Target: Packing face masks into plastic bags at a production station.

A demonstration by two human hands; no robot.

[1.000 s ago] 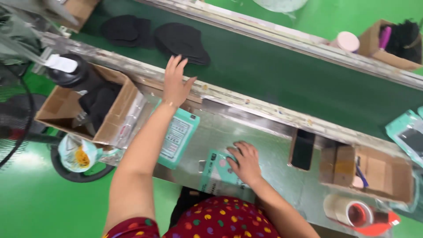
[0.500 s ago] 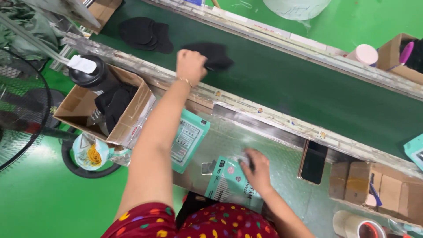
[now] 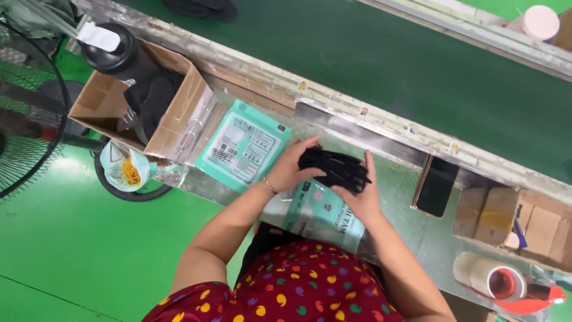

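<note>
**Black masks held between both hands at the metal worktable**

Black masks (image 3: 335, 169), gathered in a small stack, are held just above the metal worktable (image 3: 399, 203), between the two hands. The left hand (image 3: 292, 167) is closed on the left end of the stack, with the fingers laid over the top edge. The right hand (image 3: 360, 197) is clamped on the right and lower side, the fingers spread under and beside the dark material. Both hands are touching the stack.

Directly below the hands, a teal plastic pouch (image 3: 325, 216) is lying on the table, partly covered by the right wrist. A second teal pouch (image 3: 243, 146) is placed flat to the left, well beside the left hand. Further left, an open cardboard box (image 3: 107, 101) is seen, in which more dark pieces and a black bottle (image 3: 116, 53) are kept.

To the right of the hands, a black phone (image 3: 436, 186) is lying near the table edge. Beyond it a small cardboard box (image 3: 524, 223) and a roll of tape (image 3: 491, 279) are found. Behind the table, the green conveyor belt (image 3: 417, 65) is running across the view, with a few dark pieces (image 3: 199, 7) at its top edge.
</note>
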